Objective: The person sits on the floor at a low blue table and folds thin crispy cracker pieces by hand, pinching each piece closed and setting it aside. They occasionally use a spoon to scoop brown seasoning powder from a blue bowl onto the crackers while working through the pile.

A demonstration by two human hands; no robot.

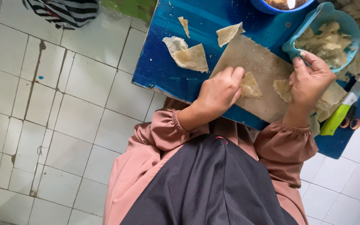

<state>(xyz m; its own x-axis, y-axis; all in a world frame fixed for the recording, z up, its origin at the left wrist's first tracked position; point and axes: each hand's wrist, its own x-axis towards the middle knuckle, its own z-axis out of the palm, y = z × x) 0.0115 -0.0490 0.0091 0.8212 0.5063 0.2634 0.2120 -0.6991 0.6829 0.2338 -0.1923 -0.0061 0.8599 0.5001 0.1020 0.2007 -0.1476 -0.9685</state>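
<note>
My left hand (221, 91) presses its fingertips on a small folded triangle of pale dough (251, 85) lying on a brown board (257, 62). My right hand (310, 79) rests its fingers against the rim of a light blue container (319, 16) full of dough pieces, with more thin dough sheets (282, 88) under the palm. Both wrists wear pink gathered sleeves. The board sits on a low blue table (163, 66).
Three loose dough pieces (191, 57) lie on the blue table to the left of the board. A green-handled knife (341, 112) lies at the right. A blue bowl (280, 6) stands at the top. White tiled floor (63, 116) surrounds the table; striped cloth (63, 12) at top left.
</note>
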